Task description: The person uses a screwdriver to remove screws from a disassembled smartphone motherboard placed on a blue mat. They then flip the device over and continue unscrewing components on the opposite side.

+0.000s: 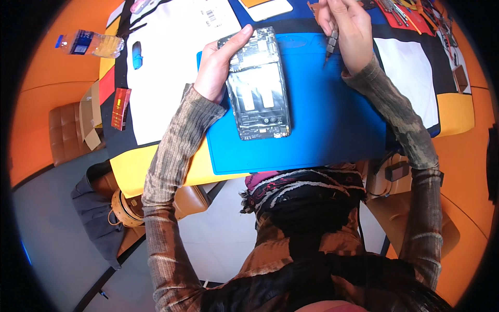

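At the far left of the tabletop [140, 169] is a clear bottle [99, 44], then the left hand [217, 65], its grip pinching the opened phone [258, 88] by its upper left edge, thumb over the face, apparently to keep the bared innards turned up over the blue mat [332, 125], which likely shields the surface below. Farther right, the right hand [353, 34] has its grip pinching a slim screwdriver [331, 46], tip down and apart from the phone, probably for fine control; counted, one bottle, two hands, one phone, one mat, one screwdriver
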Demonstrator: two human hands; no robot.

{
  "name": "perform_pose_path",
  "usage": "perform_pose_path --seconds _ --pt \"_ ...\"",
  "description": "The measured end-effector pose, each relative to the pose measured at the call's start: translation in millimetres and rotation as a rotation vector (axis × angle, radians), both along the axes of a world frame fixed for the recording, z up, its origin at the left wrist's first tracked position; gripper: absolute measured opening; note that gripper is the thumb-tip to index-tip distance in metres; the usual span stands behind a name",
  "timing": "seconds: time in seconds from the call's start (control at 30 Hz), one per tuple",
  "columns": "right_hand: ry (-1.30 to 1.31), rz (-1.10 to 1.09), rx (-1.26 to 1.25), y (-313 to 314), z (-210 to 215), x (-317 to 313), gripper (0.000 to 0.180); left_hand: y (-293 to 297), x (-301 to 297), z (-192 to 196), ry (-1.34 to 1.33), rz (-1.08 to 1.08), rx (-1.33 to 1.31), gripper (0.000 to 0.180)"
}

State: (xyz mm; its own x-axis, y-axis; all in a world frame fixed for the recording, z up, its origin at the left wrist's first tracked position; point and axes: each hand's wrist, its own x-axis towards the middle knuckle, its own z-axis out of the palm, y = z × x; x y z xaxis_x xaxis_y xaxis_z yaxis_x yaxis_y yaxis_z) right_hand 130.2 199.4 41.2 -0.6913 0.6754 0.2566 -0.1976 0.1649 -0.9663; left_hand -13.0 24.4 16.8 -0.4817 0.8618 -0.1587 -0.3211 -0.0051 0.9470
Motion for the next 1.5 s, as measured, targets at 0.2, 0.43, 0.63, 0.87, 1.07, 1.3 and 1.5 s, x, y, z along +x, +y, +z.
perform_pose_path --seconds 0.2,0.43,0.63,0.87,1.07,1.3,1.5 --pt "0.125 0.009 0.509 -6 5 -3 0.017 -1 13 4 0.066 0.054 -0.006 0.028" --pt "0.016 0.277 0.77 1 -9 25 0.016 -13 15 5 -0.038 -0.03 -0.049 0.023" --pt "0.125 0.28 0.611 5 -21 25 0.018 -17 18 3 0.154 -0.071 0.067 0.016" --pt "0.157 0.003 0.569 7 -29 14 0.015 -17 20 3 0.074 -0.032 0.049 0.014" --pt "0.053 0.05 0.569 6 -27 12 0.016 -19 19 4 0.057 -0.034 0.032 0.013" --pt "-0.021 0.021 0.586 1 -28 13 0.016 -20 19 3 0.071 -0.04 0.026 0.014" --pt "0.037 -0.002 0.606 2 -28 13 0.015 -19 17 1 0.101 -0.046 0.024 0.012"
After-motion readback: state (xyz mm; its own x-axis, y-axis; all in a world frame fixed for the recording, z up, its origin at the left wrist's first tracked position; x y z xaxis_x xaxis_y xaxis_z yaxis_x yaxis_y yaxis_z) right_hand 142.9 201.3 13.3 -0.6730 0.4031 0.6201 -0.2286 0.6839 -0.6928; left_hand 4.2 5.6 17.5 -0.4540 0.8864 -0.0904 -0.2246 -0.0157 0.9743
